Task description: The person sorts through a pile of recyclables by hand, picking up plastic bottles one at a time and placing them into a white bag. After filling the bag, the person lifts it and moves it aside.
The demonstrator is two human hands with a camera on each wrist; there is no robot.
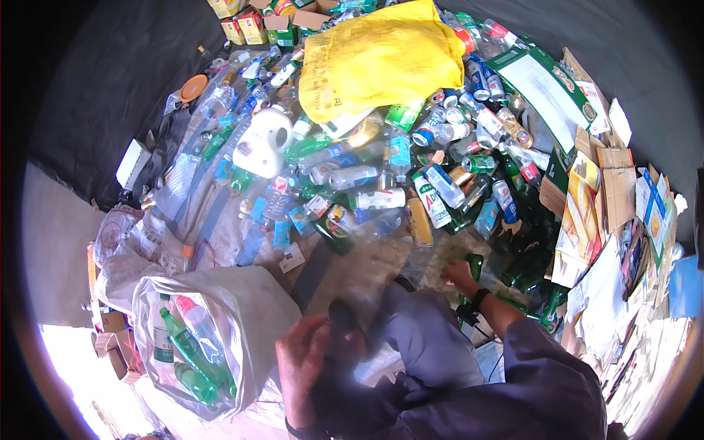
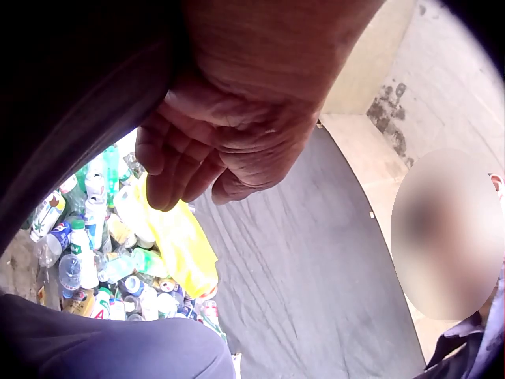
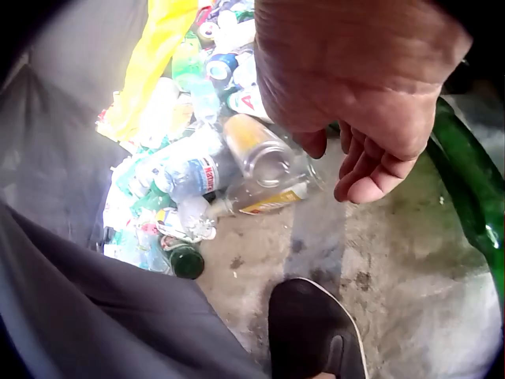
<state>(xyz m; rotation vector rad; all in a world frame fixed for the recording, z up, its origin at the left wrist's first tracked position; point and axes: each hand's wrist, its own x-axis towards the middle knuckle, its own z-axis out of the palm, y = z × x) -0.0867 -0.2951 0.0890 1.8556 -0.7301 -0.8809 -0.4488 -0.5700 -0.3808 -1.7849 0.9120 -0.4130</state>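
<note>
My left hand (image 1: 302, 356) is raised beside the mouth of a white woven sack (image 1: 246, 308) that contains several green and clear plastic bottles (image 1: 194, 348). Its fingers (image 2: 185, 170) hang loosely bent, with nothing in them, in the left wrist view. Low over the floor, my right hand (image 1: 460, 276) is close beside a green glass bottle (image 1: 475, 265). In the right wrist view its fingers (image 3: 379, 178) are loosely bent with nothing visible between them, and a long green bottle (image 3: 465, 166) shows behind the hand. A clear bottle with a yellow label (image 3: 264, 201) lies near the fingertips.
A wide heap of bottles and cans (image 1: 352, 176) spreads ahead, with a yellow sack (image 1: 385, 55) on top and a white jug (image 1: 260, 143) at its left. Flattened cardboard (image 1: 616, 187) is stacked at the right. More dark green bottles (image 1: 524, 268) lie beyond my right hand.
</note>
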